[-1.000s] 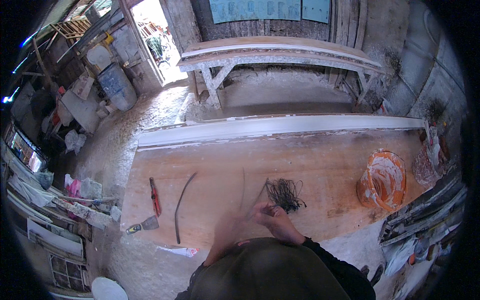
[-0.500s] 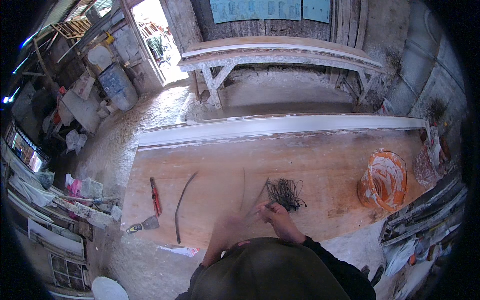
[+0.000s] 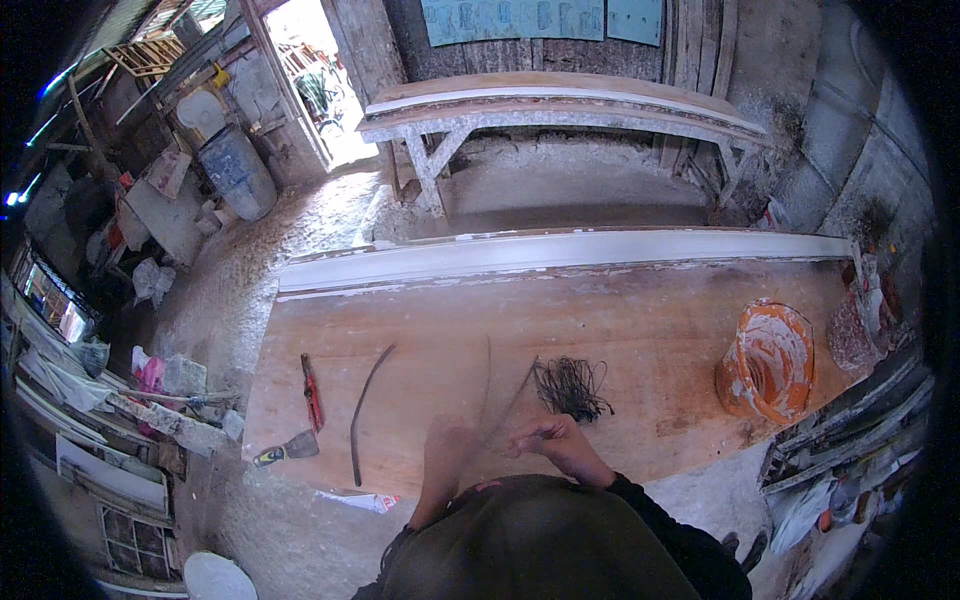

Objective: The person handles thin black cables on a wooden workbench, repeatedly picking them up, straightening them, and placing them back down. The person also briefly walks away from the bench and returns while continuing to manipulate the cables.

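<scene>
**Hands at the near edge of the table, by a tangle of dark wire**

Tools lie in reach at the left of the table: a scraper, red-handled pliers and a curved dark strip, all apart. The left hand rests on the wood, fingers loosely curled, seemingly steadying a thin strand; whether it grips cannot be told. The right hand has its fingers pinched nearly closed on a fine strand, just below the bundle of dark wire. An orange bucket stands well right.
</scene>
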`<act>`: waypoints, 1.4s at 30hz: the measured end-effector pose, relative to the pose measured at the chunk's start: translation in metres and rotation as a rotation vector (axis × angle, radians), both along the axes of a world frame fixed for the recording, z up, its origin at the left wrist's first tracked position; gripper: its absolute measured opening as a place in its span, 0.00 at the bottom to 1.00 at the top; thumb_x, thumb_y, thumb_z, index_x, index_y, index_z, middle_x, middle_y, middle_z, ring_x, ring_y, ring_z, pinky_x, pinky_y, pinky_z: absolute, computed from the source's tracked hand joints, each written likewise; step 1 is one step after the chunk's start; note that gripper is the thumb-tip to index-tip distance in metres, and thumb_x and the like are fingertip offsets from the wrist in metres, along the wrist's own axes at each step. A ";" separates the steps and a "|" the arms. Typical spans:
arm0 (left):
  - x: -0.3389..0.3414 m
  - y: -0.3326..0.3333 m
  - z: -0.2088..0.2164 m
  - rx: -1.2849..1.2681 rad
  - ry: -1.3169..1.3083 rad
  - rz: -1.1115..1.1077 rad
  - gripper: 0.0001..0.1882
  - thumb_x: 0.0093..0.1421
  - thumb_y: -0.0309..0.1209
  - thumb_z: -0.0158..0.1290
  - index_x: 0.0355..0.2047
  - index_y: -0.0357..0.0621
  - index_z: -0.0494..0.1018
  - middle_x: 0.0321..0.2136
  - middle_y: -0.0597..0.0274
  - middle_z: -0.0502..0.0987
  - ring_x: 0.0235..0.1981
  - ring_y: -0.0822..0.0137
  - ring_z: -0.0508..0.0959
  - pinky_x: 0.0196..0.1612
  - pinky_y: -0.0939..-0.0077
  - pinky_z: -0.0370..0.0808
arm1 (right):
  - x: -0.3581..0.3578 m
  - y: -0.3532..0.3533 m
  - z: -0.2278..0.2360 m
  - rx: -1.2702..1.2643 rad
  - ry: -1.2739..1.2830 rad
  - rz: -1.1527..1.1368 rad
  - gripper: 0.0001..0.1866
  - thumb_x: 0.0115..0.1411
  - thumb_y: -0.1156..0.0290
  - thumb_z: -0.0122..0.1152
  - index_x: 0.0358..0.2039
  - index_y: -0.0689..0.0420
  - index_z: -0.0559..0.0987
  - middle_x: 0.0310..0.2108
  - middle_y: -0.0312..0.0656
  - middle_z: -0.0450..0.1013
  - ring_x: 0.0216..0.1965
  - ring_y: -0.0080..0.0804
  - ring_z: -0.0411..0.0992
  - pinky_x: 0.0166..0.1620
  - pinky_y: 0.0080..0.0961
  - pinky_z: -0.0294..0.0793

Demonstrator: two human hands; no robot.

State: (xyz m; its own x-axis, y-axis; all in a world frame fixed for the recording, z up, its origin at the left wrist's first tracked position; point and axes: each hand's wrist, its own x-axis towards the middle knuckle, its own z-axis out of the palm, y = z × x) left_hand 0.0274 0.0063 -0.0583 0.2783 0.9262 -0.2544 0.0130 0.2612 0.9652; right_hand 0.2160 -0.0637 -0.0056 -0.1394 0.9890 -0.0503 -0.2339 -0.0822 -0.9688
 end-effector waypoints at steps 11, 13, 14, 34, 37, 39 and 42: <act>0.002 -0.029 0.045 -0.044 0.036 -0.572 0.14 0.45 0.22 0.57 0.30 0.45 0.64 0.22 0.68 0.67 0.23 0.77 0.69 0.24 0.85 0.67 | -0.005 0.015 -0.014 0.173 -0.818 -0.506 0.08 0.43 0.75 0.59 0.26 0.58 0.71 0.19 0.42 0.66 0.24 0.38 0.67 0.29 0.29 0.66; 0.003 -0.022 0.062 0.027 0.061 -0.417 0.11 0.45 0.21 0.56 0.26 0.44 0.65 0.22 0.68 0.67 0.23 0.77 0.68 0.24 0.85 0.67 | -0.003 0.014 -0.011 0.272 -0.833 -0.520 0.08 0.43 0.76 0.59 0.27 0.58 0.72 0.22 0.42 0.66 0.26 0.38 0.67 0.31 0.28 0.66; -0.004 -0.015 0.044 0.152 0.127 -0.315 0.10 0.45 0.20 0.56 0.25 0.43 0.65 0.22 0.68 0.67 0.23 0.78 0.68 0.25 0.85 0.67 | -0.002 0.013 -0.009 0.309 -0.878 -0.504 0.07 0.43 0.76 0.59 0.26 0.58 0.73 0.24 0.42 0.66 0.29 0.37 0.67 0.33 0.27 0.66; -0.013 0.002 -0.008 0.285 0.361 -0.036 0.03 0.46 0.23 0.54 0.22 0.38 0.71 0.18 0.67 0.71 0.20 0.78 0.68 0.21 0.86 0.65 | -0.007 0.008 0.002 0.274 -0.027 0.342 0.06 0.48 0.71 0.60 0.27 0.57 0.75 0.30 0.36 0.70 0.41 0.27 0.65 0.46 0.25 0.62; -0.003 -0.005 0.003 0.320 0.363 -0.117 0.02 0.46 0.22 0.53 0.23 0.38 0.71 0.21 0.66 0.71 0.23 0.76 0.69 0.24 0.85 0.67 | -0.011 0.003 -0.003 0.132 0.037 0.181 0.05 0.47 0.73 0.60 0.24 0.56 0.74 0.24 0.35 0.71 0.36 0.27 0.67 0.42 0.26 0.63; 0.004 -0.008 0.014 0.375 0.296 -0.143 0.02 0.46 0.21 0.53 0.23 0.38 0.71 0.24 0.65 0.70 0.26 0.75 0.70 0.27 0.84 0.67 | -0.013 0.004 -0.018 0.081 0.035 0.028 0.05 0.45 0.74 0.61 0.23 0.56 0.73 0.22 0.36 0.70 0.31 0.29 0.68 0.39 0.28 0.64; 0.006 -0.015 0.041 0.137 0.203 -0.308 0.04 0.46 0.20 0.54 0.24 0.38 0.70 0.30 0.63 0.68 0.29 0.74 0.69 0.29 0.83 0.68 | -0.003 0.006 -0.018 0.271 -0.686 -0.368 0.06 0.41 0.75 0.60 0.21 0.56 0.72 0.20 0.39 0.69 0.26 0.33 0.67 0.34 0.31 0.64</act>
